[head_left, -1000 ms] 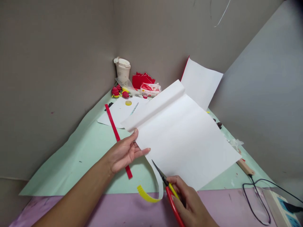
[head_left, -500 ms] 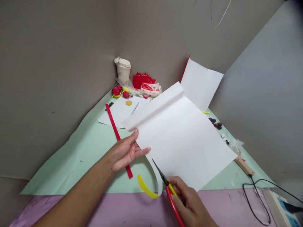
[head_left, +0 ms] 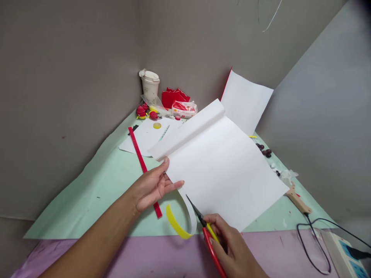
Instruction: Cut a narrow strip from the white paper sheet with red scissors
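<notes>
My left hand (head_left: 156, 185) pinches the left edge of a large white sheet (head_left: 220, 166), thumb on top and fingers beneath. A fold runs along the sheet's far part. In my right hand (head_left: 228, 243) is a pair of scissors (head_left: 211, 247) with red and yellow handles. Their dark blades lie at the sheet's near left edge, where a narrow strip (head_left: 179, 227) is partly cut away. This strip hangs and curls, showing a yellow underside. Below my left hand a red strip (head_left: 136, 148) lies on the pale green mat (head_left: 95, 185).
At the back stand a white cup (head_left: 150, 83), a wipes pack (head_left: 184, 109) and red pieces (head_left: 174, 96). Another white sheet (head_left: 246, 102) leans on the wall. To the right lie dark beads (head_left: 266, 153), a glue gun (head_left: 298, 201) with its cord, and a power strip (head_left: 348, 251).
The hanging strip has swung slightly left and up. Both hands and the scissors stay almost in the same place.
</notes>
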Available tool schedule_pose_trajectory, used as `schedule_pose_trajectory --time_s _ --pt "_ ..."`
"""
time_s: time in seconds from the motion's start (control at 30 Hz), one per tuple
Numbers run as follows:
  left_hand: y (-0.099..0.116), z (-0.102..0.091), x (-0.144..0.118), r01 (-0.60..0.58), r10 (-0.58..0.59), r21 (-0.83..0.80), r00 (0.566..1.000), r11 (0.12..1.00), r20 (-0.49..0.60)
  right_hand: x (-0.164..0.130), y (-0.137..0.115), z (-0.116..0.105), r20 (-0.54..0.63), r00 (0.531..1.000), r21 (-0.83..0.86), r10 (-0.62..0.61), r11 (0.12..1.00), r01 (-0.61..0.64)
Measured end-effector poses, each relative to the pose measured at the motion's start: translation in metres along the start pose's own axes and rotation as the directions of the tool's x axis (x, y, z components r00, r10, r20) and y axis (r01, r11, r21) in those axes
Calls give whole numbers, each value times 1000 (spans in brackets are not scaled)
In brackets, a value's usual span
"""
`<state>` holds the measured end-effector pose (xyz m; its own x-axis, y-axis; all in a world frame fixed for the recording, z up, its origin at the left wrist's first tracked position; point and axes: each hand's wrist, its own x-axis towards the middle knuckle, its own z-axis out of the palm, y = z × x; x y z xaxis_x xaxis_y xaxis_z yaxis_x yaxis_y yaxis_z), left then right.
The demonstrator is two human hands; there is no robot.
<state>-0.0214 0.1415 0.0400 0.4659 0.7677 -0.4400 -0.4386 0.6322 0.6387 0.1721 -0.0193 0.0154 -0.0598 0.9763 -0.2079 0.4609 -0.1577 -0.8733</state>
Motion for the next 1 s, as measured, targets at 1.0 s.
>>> schedule_pose_trajectory --time_s 1.0 --pt "-3 -4 6 -111 114 -122 993 986 15 -1 0 -2 40 999 91 4 996 -7"
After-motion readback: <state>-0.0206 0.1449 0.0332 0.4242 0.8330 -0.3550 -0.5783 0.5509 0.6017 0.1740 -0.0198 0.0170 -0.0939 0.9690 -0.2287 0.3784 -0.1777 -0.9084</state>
